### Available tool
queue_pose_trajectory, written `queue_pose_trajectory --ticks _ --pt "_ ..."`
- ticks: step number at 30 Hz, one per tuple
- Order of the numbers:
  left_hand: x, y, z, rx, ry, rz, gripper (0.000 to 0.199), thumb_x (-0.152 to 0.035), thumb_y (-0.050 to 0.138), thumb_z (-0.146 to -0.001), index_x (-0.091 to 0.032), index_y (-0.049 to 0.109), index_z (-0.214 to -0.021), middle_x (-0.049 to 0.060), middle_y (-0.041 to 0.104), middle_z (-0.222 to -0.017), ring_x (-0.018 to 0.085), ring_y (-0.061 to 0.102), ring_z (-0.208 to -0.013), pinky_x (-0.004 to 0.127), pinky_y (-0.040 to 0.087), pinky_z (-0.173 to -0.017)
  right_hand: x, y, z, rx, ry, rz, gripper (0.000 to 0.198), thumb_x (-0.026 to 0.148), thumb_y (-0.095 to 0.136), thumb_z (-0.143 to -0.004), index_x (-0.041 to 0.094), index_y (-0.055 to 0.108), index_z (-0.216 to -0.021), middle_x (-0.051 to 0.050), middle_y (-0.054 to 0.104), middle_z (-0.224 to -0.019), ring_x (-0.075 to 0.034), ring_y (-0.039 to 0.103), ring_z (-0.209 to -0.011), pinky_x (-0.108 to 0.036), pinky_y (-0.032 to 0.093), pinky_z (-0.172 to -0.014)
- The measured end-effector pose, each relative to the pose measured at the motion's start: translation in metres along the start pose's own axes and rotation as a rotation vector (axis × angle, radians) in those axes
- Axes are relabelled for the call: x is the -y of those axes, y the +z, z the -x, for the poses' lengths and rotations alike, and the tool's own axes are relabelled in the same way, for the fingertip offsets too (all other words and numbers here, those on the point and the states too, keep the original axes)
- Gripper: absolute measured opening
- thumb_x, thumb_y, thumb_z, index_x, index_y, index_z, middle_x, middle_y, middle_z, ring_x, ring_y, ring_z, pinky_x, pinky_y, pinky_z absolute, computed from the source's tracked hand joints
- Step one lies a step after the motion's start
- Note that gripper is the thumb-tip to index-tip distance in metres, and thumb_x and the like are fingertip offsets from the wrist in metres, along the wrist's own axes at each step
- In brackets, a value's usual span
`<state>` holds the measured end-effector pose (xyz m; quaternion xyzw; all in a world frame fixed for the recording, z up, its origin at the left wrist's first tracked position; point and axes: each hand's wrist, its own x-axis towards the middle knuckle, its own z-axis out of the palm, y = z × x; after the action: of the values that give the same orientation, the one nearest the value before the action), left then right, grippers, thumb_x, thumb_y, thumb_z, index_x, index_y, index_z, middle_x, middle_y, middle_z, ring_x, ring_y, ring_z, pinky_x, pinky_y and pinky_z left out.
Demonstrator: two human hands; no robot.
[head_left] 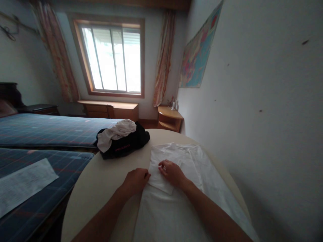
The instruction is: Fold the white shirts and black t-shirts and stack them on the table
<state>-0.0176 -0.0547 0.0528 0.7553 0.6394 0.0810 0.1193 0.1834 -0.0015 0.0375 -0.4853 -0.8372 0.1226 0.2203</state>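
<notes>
A white button-front shirt [161, 213] lies spread on the round cream table [106, 181], with a sleeve folded across its front. At the shirt's left edge, my left hand [137, 178] is closed, thumb and fingers pinched on the cloth. My right hand [172, 172] rests over the folded sleeve, its fingers loosely bent and a little apart, with nothing visible in them. The undersides of both hands are hidden.
A black bag or garment [128, 144] with a pale crumpled cloth [121, 129] on top sits at the table's far left. Two mattresses [50, 126] lie to the left, one bearing a printed sheet [27, 183]. The wall [264, 141] stands close on the right.
</notes>
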Motion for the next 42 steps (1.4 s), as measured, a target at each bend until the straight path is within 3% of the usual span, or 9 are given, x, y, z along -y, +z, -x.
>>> queue_pose_trajectory --ticks 4,10,15,20,23,29,34,42 --pt "-0.001 0.009 -0.003 -0.037 -0.036 -0.022 0.026 -0.037 0.047 -0.093 -0.023 0.066 -0.085 0.006 0.073 -0.094 0.022 0.067 -0.088 0.029 0.042 -0.069 -0.003 0.004 -0.05 -0.037 0.122 0.102 0.027 0.029 0.052 -0.093 0.019 0.064 -0.115 -0.006 0.069 -0.112 -0.017 0.06 -0.108 -0.025 0.04 -0.094" --pt "0.002 0.007 -0.005 -0.005 -0.096 0.102 0.018 -0.038 0.063 -0.082 -0.026 0.061 -0.095 0.0 0.072 -0.086 0.019 0.067 -0.081 0.027 0.04 -0.066 0.003 0.024 -0.114 -0.052 0.304 0.174 0.038 0.043 0.051 -0.092 0.017 0.064 -0.116 -0.013 0.065 -0.12 -0.026 0.055 -0.115 -0.036 0.04 -0.096" --pt "0.001 0.006 -0.007 -0.003 -0.124 0.113 0.017 -0.038 0.064 -0.081 -0.025 0.06 -0.091 0.0 0.071 -0.087 0.02 0.066 -0.081 0.027 0.039 -0.066 0.005 0.041 -0.14 -0.036 0.451 0.195 0.043 0.05 0.052 -0.09 0.015 0.069 -0.108 -0.018 0.065 -0.12 -0.034 0.053 -0.12 -0.047 0.036 -0.098" --pt "0.0 0.005 -0.007 0.027 -0.147 0.107 0.016 -0.038 0.062 -0.083 -0.024 0.059 -0.092 0.001 0.071 -0.091 0.019 0.066 -0.083 0.027 0.04 -0.068 -0.002 0.043 -0.155 -0.007 0.523 0.143 0.04 0.042 0.036 -0.098 0.02 0.068 -0.109 -0.013 0.071 -0.111 -0.029 0.06 -0.111 -0.045 0.039 -0.093" --pt "0.001 0.005 -0.008 0.032 -0.15 0.123 0.019 -0.035 0.06 -0.085 -0.026 0.058 -0.101 0.0 0.072 -0.091 0.019 0.067 -0.084 0.027 0.041 -0.07 -0.008 0.042 -0.154 -0.021 0.539 0.122 0.044 0.041 0.027 -0.101 0.02 0.063 -0.117 -0.012 0.069 -0.115 -0.026 0.061 -0.11 -0.04 0.041 -0.089" --pt "0.001 0.009 -0.006 0.005 -0.077 0.123 0.047 -0.03 0.055 -0.088 -0.035 0.05 -0.135 0.001 0.072 -0.102 0.021 0.066 -0.095 0.029 0.044 -0.078 -0.009 0.038 -0.135 -0.017 0.428 0.153 0.038 0.036 0.041 -0.096 0.023 0.052 -0.13 -0.008 0.065 -0.125 -0.022 0.055 -0.119 -0.033 0.041 -0.092" --pt "0.0 0.013 -0.005 -0.004 -0.054 0.092 0.037 -0.032 0.046 -0.094 -0.033 0.061 -0.128 0.003 0.068 -0.119 0.021 0.063 -0.107 0.03 0.044 -0.088 -0.015 0.019 -0.11 -0.012 0.424 0.266 0.037 0.028 0.046 -0.091 0.019 0.058 -0.125 -0.013 0.062 -0.127 -0.028 0.052 -0.121 -0.04 0.039 -0.095" --pt "0.0 0.017 -0.009 -0.049 -0.012 0.064 0.034 -0.032 0.049 -0.094 -0.029 0.064 -0.123 0.005 0.064 -0.11 0.018 0.063 -0.1 0.026 0.044 -0.084 -0.055 -0.017 -0.064 0.025 0.584 0.417 0.038 0.04 0.051 -0.09 0.012 0.07 -0.107 -0.023 0.064 -0.12 -0.037 0.054 -0.119 -0.051 0.038 -0.095"
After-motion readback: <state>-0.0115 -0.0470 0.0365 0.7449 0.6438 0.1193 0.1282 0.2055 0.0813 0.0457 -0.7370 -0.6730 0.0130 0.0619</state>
